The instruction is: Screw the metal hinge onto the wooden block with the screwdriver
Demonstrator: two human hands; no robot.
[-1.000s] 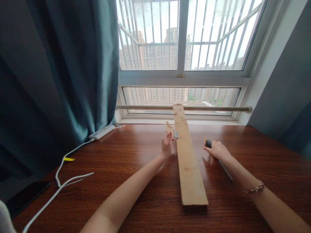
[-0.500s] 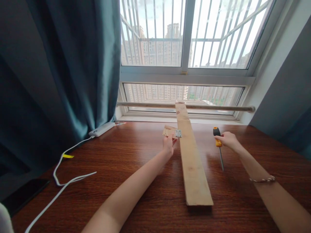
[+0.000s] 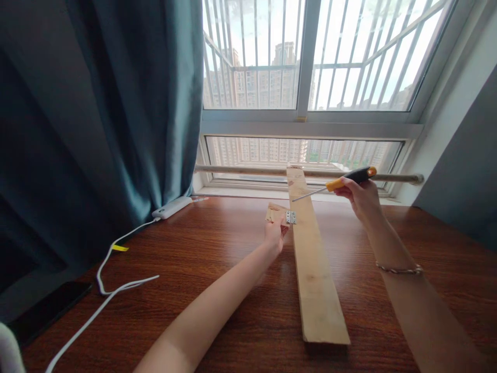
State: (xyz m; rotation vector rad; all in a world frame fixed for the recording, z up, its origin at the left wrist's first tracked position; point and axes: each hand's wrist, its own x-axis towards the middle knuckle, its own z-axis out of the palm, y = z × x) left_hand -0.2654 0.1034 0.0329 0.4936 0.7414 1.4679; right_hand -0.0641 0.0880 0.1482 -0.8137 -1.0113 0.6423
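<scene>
A long wooden board [image 3: 316, 269] stretches from near me toward the window. On its left edge sits a metal hinge [image 3: 291, 217], which joins it to a small wooden block [image 3: 275, 211]. My left hand [image 3: 275, 234] is closed on that block, just left of the board. To the right, my right hand [image 3: 359, 197] grips a screwdriver [image 3: 334, 185] with a yellow and black handle. Its shaft slants down to the left, and the tip appears over the board, beyond the hinge; whether it touches the wood I cannot tell.
A white power strip [image 3: 173, 207] lies by the dark curtain [image 3: 147, 114], its white cable [image 3: 101, 274] looping across the left of the brown table [image 3: 217, 269]. A dark flat object [image 3: 52, 311] rests at the left edge. Behind the table, a rail [image 3: 248, 170] crosses before the window.
My right hand has risen and turned the screwdriver from pointing down beside the board to pointing left over it. My left hand still holds the block. The view has shifted slightly left.
</scene>
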